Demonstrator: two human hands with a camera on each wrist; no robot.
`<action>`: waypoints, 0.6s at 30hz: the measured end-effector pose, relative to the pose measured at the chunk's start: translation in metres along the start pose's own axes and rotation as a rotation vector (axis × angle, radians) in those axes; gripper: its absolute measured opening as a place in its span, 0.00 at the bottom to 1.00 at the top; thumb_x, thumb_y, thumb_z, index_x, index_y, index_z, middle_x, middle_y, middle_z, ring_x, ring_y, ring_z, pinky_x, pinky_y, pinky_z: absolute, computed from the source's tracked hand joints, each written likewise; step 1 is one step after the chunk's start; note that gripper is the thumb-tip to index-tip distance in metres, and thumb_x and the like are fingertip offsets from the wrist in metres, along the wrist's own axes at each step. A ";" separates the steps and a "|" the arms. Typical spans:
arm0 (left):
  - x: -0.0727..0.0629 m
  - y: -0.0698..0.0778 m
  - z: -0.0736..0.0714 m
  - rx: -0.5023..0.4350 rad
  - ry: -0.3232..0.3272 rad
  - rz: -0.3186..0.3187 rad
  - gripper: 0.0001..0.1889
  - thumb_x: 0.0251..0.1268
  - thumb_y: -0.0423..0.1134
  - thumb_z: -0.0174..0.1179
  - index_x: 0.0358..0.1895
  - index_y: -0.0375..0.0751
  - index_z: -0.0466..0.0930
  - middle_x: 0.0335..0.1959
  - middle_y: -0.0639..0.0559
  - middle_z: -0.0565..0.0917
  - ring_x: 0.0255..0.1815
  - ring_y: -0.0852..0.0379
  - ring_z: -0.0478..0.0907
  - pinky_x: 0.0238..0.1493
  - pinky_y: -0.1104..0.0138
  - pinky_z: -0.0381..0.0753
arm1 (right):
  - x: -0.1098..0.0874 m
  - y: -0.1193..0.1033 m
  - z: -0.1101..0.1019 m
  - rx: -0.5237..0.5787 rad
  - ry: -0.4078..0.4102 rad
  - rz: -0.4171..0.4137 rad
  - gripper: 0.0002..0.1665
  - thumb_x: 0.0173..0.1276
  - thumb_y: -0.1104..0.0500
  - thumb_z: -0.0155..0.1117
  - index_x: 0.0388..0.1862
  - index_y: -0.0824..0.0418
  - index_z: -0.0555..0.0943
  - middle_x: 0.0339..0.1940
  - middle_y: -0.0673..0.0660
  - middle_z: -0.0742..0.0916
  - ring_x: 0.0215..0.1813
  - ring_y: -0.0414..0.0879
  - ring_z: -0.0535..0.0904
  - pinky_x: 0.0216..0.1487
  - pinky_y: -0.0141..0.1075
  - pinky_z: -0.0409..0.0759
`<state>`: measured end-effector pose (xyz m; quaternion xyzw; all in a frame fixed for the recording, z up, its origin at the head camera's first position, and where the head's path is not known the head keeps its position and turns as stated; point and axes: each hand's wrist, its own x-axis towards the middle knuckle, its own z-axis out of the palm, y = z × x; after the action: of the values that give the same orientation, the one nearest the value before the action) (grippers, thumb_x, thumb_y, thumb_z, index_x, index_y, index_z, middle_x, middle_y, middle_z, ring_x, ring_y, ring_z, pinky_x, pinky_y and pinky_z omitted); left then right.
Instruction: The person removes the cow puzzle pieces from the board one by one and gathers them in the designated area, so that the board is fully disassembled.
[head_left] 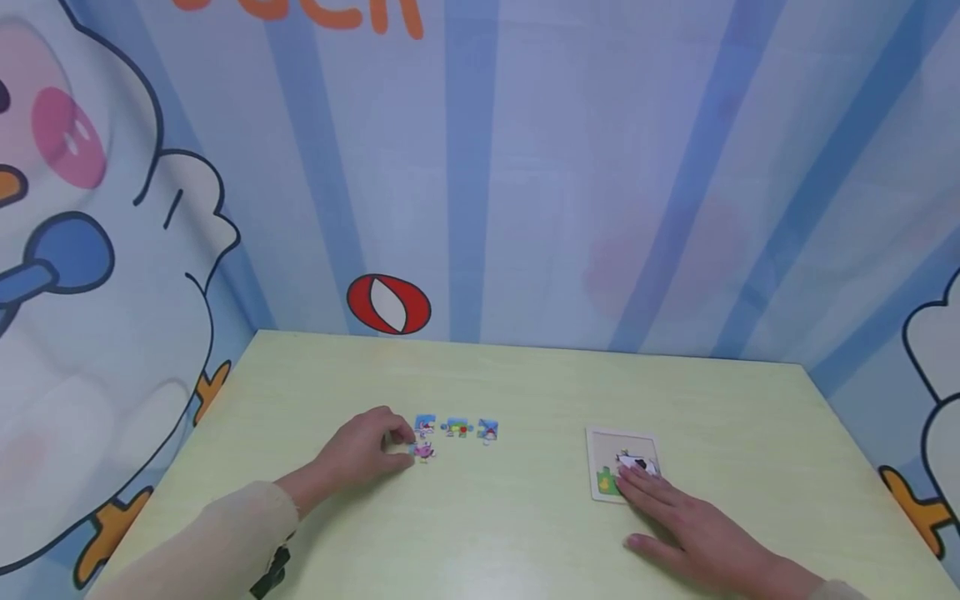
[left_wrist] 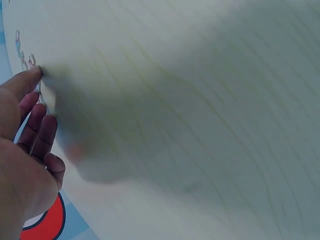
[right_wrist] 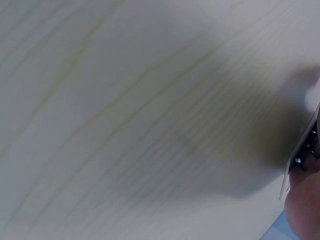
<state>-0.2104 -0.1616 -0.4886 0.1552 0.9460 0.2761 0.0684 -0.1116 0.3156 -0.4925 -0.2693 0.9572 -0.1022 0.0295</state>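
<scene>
My left hand [head_left: 367, 450] reaches in from the left, its thumb and forefinger at the left side of a pink puzzle piece [head_left: 423, 452], which they appear to pinch. Just above that piece, a row holds a blue puzzle piece [head_left: 425, 424], a green one [head_left: 457, 428] and another blue one [head_left: 488, 430]. My right hand [head_left: 697, 525] rests its extended fingers on the lower right of a light-framed puzzle board [head_left: 600, 442], covering part of it. A white-and-black picture piece [head_left: 637, 462] and a green-and-yellow piece [head_left: 607, 482] show inside the board.
The pale wooden table [head_left: 525, 533] runs back to a blue striped backdrop [head_left: 540, 167] with cartoon figures. A dark band [head_left: 272, 573] sits on the left wrist, below the beige sleeve [head_left: 225, 533]. In the right wrist view only the board's edge [right_wrist: 295, 160] shows.
</scene>
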 end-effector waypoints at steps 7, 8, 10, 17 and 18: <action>0.000 0.002 0.000 0.006 -0.004 -0.023 0.11 0.60 0.38 0.80 0.43 0.48 0.89 0.38 0.58 0.79 0.43 0.58 0.75 0.53 0.58 0.81 | -0.001 0.001 0.002 -0.004 0.016 -0.004 0.43 0.79 0.30 0.57 0.85 0.48 0.68 0.84 0.51 0.71 0.81 0.56 0.69 0.67 0.57 0.79; 0.000 0.003 0.000 0.003 -0.006 -0.025 0.12 0.60 0.38 0.80 0.44 0.48 0.89 0.38 0.58 0.79 0.43 0.57 0.75 0.53 0.58 0.81 | -0.001 0.001 0.002 -0.006 0.016 -0.004 0.43 0.79 0.30 0.57 0.85 0.48 0.68 0.84 0.51 0.71 0.81 0.56 0.69 0.67 0.57 0.79; 0.000 0.002 0.000 0.000 -0.008 -0.028 0.12 0.60 0.39 0.80 0.44 0.49 0.88 0.38 0.58 0.79 0.43 0.57 0.75 0.53 0.58 0.80 | -0.001 0.001 0.003 -0.006 0.017 -0.004 0.43 0.79 0.30 0.57 0.85 0.48 0.68 0.84 0.51 0.70 0.81 0.56 0.69 0.67 0.57 0.79; 0.000 0.002 0.000 -0.005 -0.008 -0.039 0.14 0.59 0.40 0.81 0.45 0.49 0.88 0.39 0.58 0.79 0.43 0.57 0.75 0.52 0.58 0.80 | -0.001 0.002 0.004 -0.013 0.028 -0.008 0.42 0.79 0.30 0.57 0.85 0.47 0.68 0.85 0.50 0.70 0.81 0.55 0.69 0.67 0.55 0.80; 0.001 0.003 0.000 -0.002 -0.008 -0.038 0.14 0.59 0.40 0.81 0.46 0.50 0.88 0.39 0.58 0.79 0.44 0.57 0.75 0.52 0.59 0.80 | -0.001 0.002 0.004 -0.012 0.030 -0.009 0.42 0.79 0.31 0.57 0.85 0.47 0.68 0.85 0.50 0.70 0.81 0.55 0.69 0.67 0.55 0.80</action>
<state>-0.2106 -0.1586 -0.4872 0.1381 0.9483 0.2750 0.0774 -0.1109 0.3173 -0.4970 -0.2724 0.9568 -0.1008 0.0129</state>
